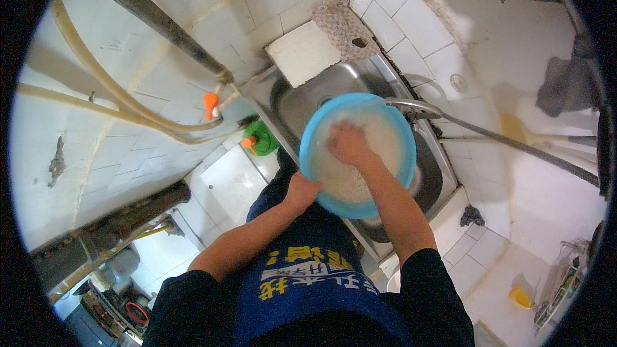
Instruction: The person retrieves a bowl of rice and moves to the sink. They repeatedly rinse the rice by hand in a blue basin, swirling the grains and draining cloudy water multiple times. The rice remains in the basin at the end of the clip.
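Note:
A light-blue plastic basin [349, 211] rests over the double-bowl stainless steel sink [294, 111] before me. Cloudy water with a pale, grainy layer [344, 180], possibly rice, fills much of it. My left hand [302, 189] grips the basin's near-left rim. Inside the basin, my right hand [349, 142] reaches into the cloudy water; motion blurs its fingers, so whether they hold anything is hidden. From the right, a metal faucet spout [414, 104] extends over the basin's far rim, with water apparently running from it.
Behind the sink lie a white board [303, 53] and a patterned mat [344, 26]. A green bottle with an orange cap [262, 139] stands left of the sink. Hoses [91, 62], a dark pipe [159, 19] and an orange-handled valve [210, 103] line the left wall.

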`<act>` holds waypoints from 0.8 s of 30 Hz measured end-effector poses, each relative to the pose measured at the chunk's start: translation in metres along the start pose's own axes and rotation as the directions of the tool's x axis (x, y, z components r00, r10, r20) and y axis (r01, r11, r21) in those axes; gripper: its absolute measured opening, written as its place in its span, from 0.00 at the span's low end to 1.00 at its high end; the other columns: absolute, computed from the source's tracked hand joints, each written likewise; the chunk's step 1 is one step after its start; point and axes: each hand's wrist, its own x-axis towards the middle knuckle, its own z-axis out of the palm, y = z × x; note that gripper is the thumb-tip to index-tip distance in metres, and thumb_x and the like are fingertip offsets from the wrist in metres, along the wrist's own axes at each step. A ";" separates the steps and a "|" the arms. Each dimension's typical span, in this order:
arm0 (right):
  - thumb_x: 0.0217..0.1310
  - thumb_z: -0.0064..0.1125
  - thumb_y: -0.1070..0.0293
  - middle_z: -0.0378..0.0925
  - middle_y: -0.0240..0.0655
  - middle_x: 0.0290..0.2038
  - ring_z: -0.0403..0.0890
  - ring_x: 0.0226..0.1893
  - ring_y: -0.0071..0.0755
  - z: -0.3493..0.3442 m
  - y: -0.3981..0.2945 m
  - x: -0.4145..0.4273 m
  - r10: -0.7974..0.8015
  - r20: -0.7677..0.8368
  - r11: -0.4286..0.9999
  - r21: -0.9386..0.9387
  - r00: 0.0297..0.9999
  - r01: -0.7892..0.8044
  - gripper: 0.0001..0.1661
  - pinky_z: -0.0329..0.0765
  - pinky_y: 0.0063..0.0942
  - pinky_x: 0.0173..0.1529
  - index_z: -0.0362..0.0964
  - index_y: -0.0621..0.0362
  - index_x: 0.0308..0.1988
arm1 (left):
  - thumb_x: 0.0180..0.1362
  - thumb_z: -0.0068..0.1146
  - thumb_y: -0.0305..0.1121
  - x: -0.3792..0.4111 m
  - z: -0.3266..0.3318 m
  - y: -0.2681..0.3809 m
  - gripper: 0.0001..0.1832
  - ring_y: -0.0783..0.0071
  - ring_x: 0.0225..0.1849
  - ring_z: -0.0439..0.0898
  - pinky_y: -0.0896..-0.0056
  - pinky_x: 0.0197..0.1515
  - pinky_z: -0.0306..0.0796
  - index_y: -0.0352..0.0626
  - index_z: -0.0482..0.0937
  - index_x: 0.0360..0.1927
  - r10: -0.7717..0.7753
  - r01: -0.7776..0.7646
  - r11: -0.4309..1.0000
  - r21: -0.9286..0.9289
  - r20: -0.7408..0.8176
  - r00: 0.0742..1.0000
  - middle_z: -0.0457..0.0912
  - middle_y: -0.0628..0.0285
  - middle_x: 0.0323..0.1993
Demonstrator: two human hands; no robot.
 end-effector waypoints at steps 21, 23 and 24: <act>0.60 0.54 0.71 0.78 0.55 0.54 0.79 0.56 0.61 -0.002 0.007 -0.148 -0.285 0.340 0.894 0.430 0.896 0.121 0.27 0.76 0.54 0.59 0.72 0.53 0.60 | 0.48 0.63 0.23 -0.006 0.007 0.009 0.22 0.67 0.43 0.83 0.66 0.46 0.77 0.31 0.78 0.50 0.016 -0.015 0.994 -0.110 0.007 1.000 0.86 0.55 0.42; 0.58 0.55 0.76 0.76 0.55 0.57 0.77 0.60 0.57 0.010 0.001 -0.132 -0.242 0.422 0.939 0.330 0.874 0.100 0.33 0.74 0.51 0.62 0.67 0.53 0.65 | 0.48 0.62 0.23 -0.010 0.007 0.014 0.21 0.67 0.43 0.83 0.66 0.47 0.77 0.31 0.78 0.49 0.015 -0.014 0.994 -0.108 0.006 1.000 0.85 0.55 0.42; 0.57 0.56 0.78 0.75 0.55 0.59 0.76 0.61 0.55 0.010 -0.005 -0.124 -0.218 0.462 0.956 0.277 0.860 0.094 0.37 0.73 0.49 0.64 0.64 0.54 0.68 | 0.48 0.62 0.22 -0.010 0.006 0.013 0.22 0.66 0.43 0.83 0.66 0.47 0.77 0.31 0.79 0.50 0.021 -0.019 0.994 -0.108 0.009 1.000 0.85 0.56 0.43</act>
